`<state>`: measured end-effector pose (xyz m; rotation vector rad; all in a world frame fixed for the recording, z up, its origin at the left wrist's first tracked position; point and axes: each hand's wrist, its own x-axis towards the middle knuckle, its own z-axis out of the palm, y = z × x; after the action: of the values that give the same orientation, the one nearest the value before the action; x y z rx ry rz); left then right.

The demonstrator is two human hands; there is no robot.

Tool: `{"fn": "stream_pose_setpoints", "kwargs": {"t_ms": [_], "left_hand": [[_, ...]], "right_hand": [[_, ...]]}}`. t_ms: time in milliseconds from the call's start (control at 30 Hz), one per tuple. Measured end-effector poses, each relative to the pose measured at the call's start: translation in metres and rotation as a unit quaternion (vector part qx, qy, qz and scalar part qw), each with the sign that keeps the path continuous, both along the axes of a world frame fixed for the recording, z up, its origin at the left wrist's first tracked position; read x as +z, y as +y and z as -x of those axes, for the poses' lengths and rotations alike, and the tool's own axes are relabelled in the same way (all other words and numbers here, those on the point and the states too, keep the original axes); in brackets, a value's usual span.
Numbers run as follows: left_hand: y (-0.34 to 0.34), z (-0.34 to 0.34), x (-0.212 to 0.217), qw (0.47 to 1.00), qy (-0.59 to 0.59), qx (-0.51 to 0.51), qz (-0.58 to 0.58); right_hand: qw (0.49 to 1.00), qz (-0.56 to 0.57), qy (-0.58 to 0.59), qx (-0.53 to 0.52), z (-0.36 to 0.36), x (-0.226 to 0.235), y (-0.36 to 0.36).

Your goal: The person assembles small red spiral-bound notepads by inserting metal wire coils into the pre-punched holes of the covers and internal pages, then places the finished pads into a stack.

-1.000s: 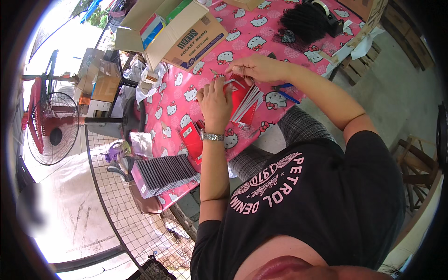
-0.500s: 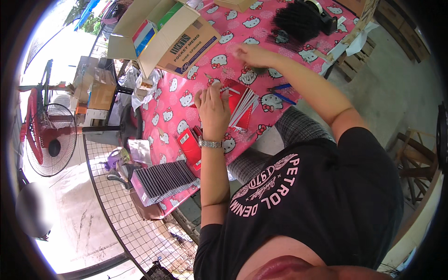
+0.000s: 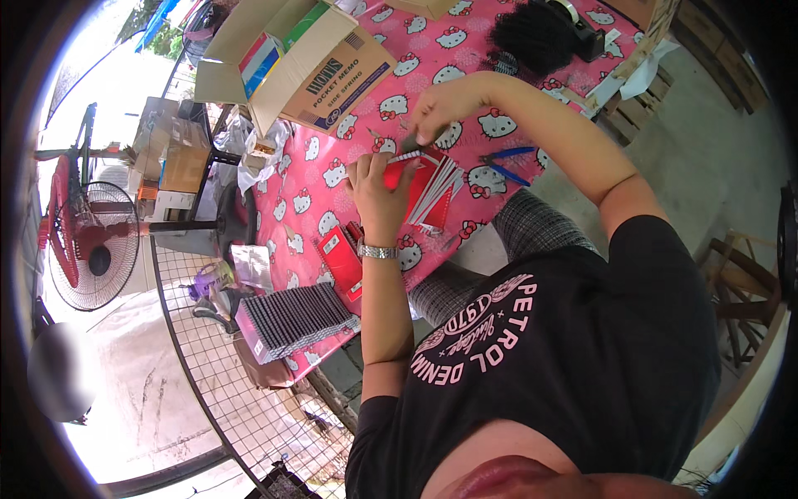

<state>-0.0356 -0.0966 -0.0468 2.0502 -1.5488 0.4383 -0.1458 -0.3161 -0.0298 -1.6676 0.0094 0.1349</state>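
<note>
A fanned stack of red-covered memo pads (image 3: 436,187) with white page edges lies on the pink patterned tablecloth in front of me. My left hand (image 3: 381,181), with a metal watch at its wrist, grips a red memo pad at the stack's left side. My right hand (image 3: 445,108) is bent over the far edge of that pad, its fingers pinched together. A small dark thing (image 3: 411,144) shows beneath these fingers; its kind is not clear. Blue-handled pliers (image 3: 509,162) lie right of the stack. More red pads (image 3: 339,262) rest beside my left wrist.
An opened cardboard box (image 3: 337,79) with colourful contents stands at the far left. Beyond my right arm are a heap of black wiry pieces (image 3: 532,40) and a tape dispenser (image 3: 588,37). A stack of dark spiral-bound pads (image 3: 295,320) sits at the near left, a fan (image 3: 96,249) farther left.
My right hand has moved left and nearer, from above the tablecloth to the pad's far edge, bringing the small dark thing along. My left hand has stayed at the pad.
</note>
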Motion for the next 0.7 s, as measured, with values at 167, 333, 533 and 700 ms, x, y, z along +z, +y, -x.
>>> {"fn": "stream_pose_setpoints", "kwargs": {"t_ms": [167,333,533,700], "left_hand": [[-0.001,-0.003,-0.005,1.000,0.002,-0.016,0.024],[0.004,-0.010,-0.005,0.999,0.027,-0.033,0.026],[0.006,-0.007,0.000,0.999,0.031,-0.031,0.011],[0.006,-0.005,0.001,0.998,0.047,-0.035,0.028]], "right_hand": [[0.997,-0.063,-0.030,0.023,0.001,-0.009,-0.002],[0.997,-0.061,-0.040,0.033,-0.003,0.010,0.010],[0.965,-0.245,-0.089,0.020,-0.002,0.004,0.019],[0.996,-0.045,-0.046,0.054,-0.010,0.008,0.015]]}}
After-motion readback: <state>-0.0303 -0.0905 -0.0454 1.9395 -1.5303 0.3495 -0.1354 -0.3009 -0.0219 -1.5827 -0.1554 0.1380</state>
